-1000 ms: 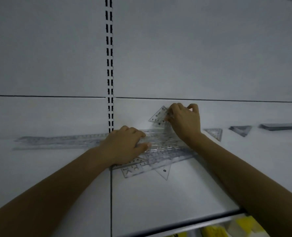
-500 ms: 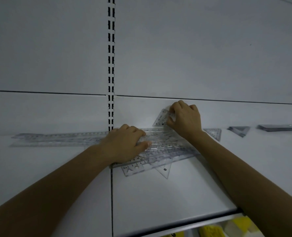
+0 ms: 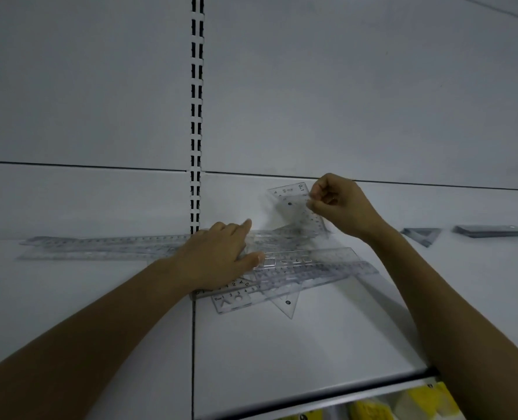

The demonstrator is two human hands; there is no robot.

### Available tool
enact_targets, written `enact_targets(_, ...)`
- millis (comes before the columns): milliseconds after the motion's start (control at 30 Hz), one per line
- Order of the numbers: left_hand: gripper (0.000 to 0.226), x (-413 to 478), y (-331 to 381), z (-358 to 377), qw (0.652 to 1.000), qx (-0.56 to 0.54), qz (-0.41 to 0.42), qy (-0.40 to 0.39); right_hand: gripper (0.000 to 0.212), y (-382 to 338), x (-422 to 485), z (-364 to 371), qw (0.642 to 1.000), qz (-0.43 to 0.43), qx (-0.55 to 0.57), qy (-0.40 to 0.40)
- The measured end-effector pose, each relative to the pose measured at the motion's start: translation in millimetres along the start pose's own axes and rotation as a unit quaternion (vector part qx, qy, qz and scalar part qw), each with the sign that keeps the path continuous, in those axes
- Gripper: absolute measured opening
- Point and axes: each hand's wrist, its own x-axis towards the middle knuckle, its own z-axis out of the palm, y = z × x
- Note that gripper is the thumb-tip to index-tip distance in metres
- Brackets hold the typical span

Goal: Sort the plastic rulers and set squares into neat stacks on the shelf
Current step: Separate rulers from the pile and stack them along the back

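The white shelf [image 3: 282, 353] carries everything, and a slotted upright [image 3: 197, 116] rises behind the left hand [image 3: 221, 259]. Long rulers [image 3: 100, 247] run off to the left of that hand, which lies flat, its straight fingers pressing on a crossed pile of rulers [image 3: 309, 268]. Just beyond the pile, the right hand [image 3: 342, 207] pinches a clear set square [image 3: 297, 207] by its edge, tilted up; the set square's lower corner blurs into the pile. A small set square [image 3: 286, 306] pokes out on the near side, mostly covered. Well right of the grip lie a dark set square [image 3: 422, 236] and a flat stack [image 3: 490, 231], too dim to identify. Yellow items [image 3: 372, 410] are cut off below.
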Motion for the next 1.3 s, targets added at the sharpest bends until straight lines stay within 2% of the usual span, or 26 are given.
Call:
enact_targets(67,0.088,0.1,-0.5,1.8,1.000,-0.019,-0.001,0.023,0.016,-12.3,-0.9,0.4,0.997,-0.018,-0.010,-0.074)
enact_targets(133,0.102,1.2,-3.1,3.6,0.998,-0.036,0.007,0.051,0.013,-21.8,-2.9,-1.6,0.984,0.000,0.020,-0.175)
enact_targets(167,0.105,2.0,-4.3,4.4,0.997,-0.042,0.021,0.065,0.017,-23.3,-3.0,-4.2,0.980,0.015,0.044,-0.193)
enact_targets(233,0.097,3.6,-6.2,5.7,0.994,-0.061,0.054,0.074,0.017,-17.6,-2.5,-8.0,0.987,0.038,0.068,-0.142)
enact_targets(300,0.083,4.0,-5.6,5.8,0.991,-0.093,0.076,0.063,0.016,-1.1,-1.3,-7.1,0.995,0.038,-0.021,-0.093)
enact_targets(333,0.081,4.2,-4.9,4.9,0.990,-0.103,0.078,0.058,0.022,8.4,-0.7,-4.3,0.989,0.045,-0.083,-0.112)
enact_targets(400,0.079,4.6,-4.2,3.0,0.991,-0.096,0.071,0.054,0.039,24.3,-1.3,3.5,0.964,0.084,-0.154,-0.201)
enact_targets(433,0.076,5.6,-4.5,2.6,0.992,-0.083,0.072,0.055,0.043,29.5,-1.7,7.0,0.954,0.103,-0.157,-0.233)
enact_targets(500,0.071,7.1,-5.1,2.6,0.992,-0.064,0.082,0.074,0.042,33.2,-2.4,10.7,0.951,0.117,-0.144,-0.247)
enact_targets(600,0.080,9.7,-7.2,3.7,0.982,-0.048,0.082,0.161,0.032,34.4,-1.3,13.8,0.952,0.079,-0.180,-0.236)
enact_targets(667,0.075,11.1,-8.9,2.6,0.967,-0.027,0.076,0.243,0.024,32.7,-2.2,16.1,0.962,0.050,-0.181,-0.198)
enact_targets(767,0.056,9.0,-8.5,-1.5,0.940,-0.044,0.053,0.335,0.022,25.7,-1.4,16.1,0.992,0.013,-0.124,-0.027)
enact_targets(833,0.044,7.1,-6.4,-5.8,0.924,-0.091,0.021,0.371,0.022,18.3,-0.2,15.7,0.995,0.005,-0.077,0.066)
enact_targets(900,0.031,6.1,-3.7,-10.2,0.908,-0.147,-0.007,0.392,0.019,9.9,-0.3,17.3,0.994,0.011,-0.022,0.110)
enact_targets(1000,0.020,6.2,-0.2,-16.2,0.895,-0.235,-0.041,0.378,0.010,-4.9,-2.1,16.8,0.986,0.022,0.051,0.159)
enact_targets(1067,0.016,5.0,1.7,-18.0,0.889,-0.271,-0.056,0.364,0.008,-13.6,-2.9,13.2,0.979,0.049,0.103,0.167)
enact_targets(1133,0.010,2.6,3.6,-20.3,0.885,-0.284,-0.062,0.362,0.009,-20.6,-2.2,6.9,0.973,0.110,0.145,0.142)
enact_targets(1233,0.013,0.4,4.9,-23.2,0.890,-0.275,-0.055,0.360,0.024,-29.3,-7.4,-7.3,0.958,0.200,0.189,0.083)
enact_targets(1300,0.018,-2.0,7.0,-21.7,0.897,-0.275,-0.038,0.343,0.030,-30.4,-17.8,-18.4,0.952,0.213,0.212,0.057)
